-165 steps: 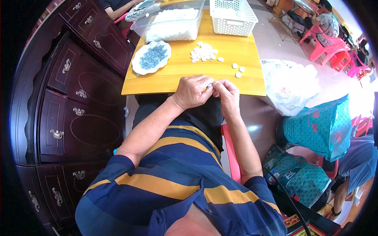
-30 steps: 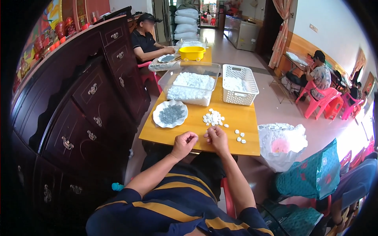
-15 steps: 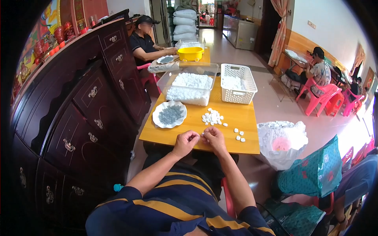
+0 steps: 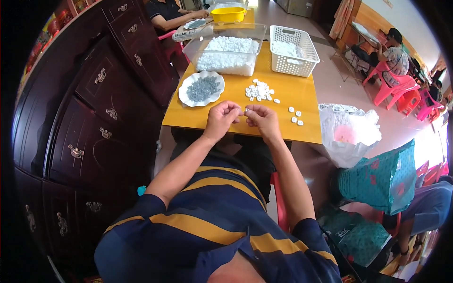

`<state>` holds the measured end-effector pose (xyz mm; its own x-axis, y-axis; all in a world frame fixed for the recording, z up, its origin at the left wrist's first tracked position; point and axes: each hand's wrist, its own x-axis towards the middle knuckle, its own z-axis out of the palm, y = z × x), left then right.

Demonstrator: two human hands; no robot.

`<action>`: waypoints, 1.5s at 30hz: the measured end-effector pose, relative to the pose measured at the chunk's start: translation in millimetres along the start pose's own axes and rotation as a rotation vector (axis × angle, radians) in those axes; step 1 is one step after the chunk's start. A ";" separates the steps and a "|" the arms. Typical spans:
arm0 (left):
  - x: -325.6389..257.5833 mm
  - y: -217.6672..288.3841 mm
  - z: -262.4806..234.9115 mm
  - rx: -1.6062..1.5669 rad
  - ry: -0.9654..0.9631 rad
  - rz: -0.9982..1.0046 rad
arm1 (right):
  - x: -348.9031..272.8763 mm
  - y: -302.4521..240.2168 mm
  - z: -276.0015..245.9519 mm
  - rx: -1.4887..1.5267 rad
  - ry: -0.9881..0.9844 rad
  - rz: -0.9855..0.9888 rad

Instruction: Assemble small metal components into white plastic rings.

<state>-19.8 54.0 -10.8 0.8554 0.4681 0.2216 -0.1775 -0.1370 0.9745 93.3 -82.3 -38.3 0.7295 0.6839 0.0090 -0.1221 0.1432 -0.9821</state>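
Both of my hands meet above the near edge of the yellow table (image 4: 188,118), fingertips almost touching. My right hand (image 4: 265,122) pinches a small white plastic piece (image 4: 246,110) between thumb and forefinger. Thumb and forefinger are also pressed together on my left hand (image 4: 221,120); whatever is between them is too small to make out. Just beyond lies a loose pile of small white pieces (image 4: 259,90). Several similar pieces (image 4: 298,114) sit apart to the right. Left of the pile, a white scalloped plate (image 4: 194,102) holds many small grey pieces (image 4: 203,88).
Farther back stand a clear plastic bin (image 4: 226,69) of white pieces and a white perforated basket (image 4: 293,68). A yellow tub (image 4: 228,15) is beyond. A dark cabinet (image 4: 94,108) flanks the left; a plastic bag (image 4: 351,141) and teal bags (image 4: 377,179) stand right. Other people sit nearby.
The view has tilted downward, so the table and hands appear higher. My hands stay close together over the near edge, and the white piece shows more clearly at my right fingertips.
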 end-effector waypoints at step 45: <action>25.3 1.1 34.3 -0.144 -0.044 0.010 | -12.5 -15.7 -3.9 0.444 0.079 0.026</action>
<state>18.3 35.8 -5.3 0.8731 0.4282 0.2332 -0.2518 -0.0135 0.9677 88.7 -95.9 -23.8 0.7694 0.6371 -0.0462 -0.4057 0.4315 -0.8057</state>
